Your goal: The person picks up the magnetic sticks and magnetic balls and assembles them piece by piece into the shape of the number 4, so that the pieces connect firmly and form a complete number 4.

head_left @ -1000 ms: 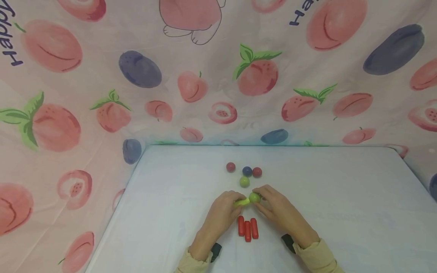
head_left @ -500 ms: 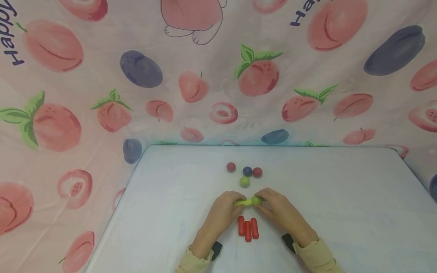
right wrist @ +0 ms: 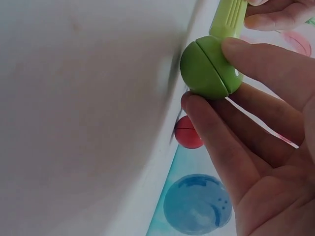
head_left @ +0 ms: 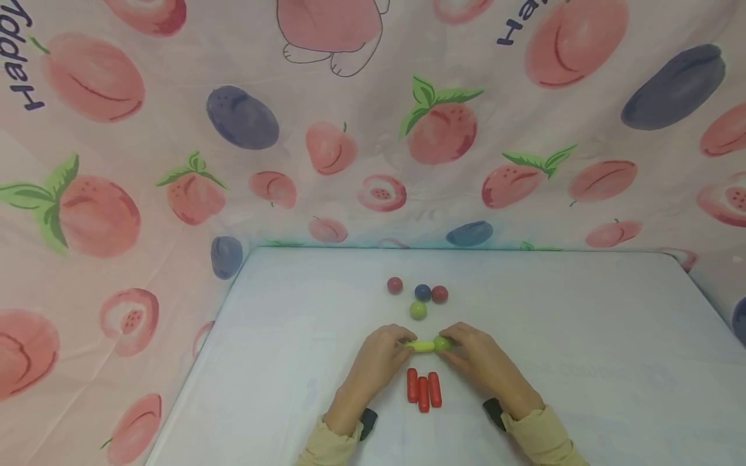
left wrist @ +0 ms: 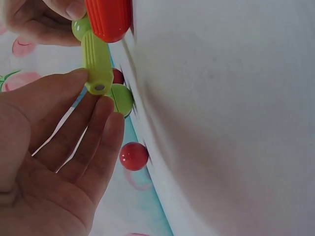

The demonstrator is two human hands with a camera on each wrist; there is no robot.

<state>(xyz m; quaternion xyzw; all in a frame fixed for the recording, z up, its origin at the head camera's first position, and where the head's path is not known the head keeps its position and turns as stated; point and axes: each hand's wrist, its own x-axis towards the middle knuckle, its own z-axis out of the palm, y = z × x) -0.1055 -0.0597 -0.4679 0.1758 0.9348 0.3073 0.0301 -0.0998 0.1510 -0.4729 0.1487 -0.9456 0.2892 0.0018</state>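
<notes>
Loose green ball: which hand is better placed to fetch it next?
Probably the left hand: it pinches the lime bar by its bare end, while the right hand holds the green ball at the other.

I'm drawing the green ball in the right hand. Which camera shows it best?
The right wrist view: the green ball looks biggest, with its seam showing. The head view shows it small, partly behind the right hand. The left wrist view shows only part, beyond the green stick.
</notes>
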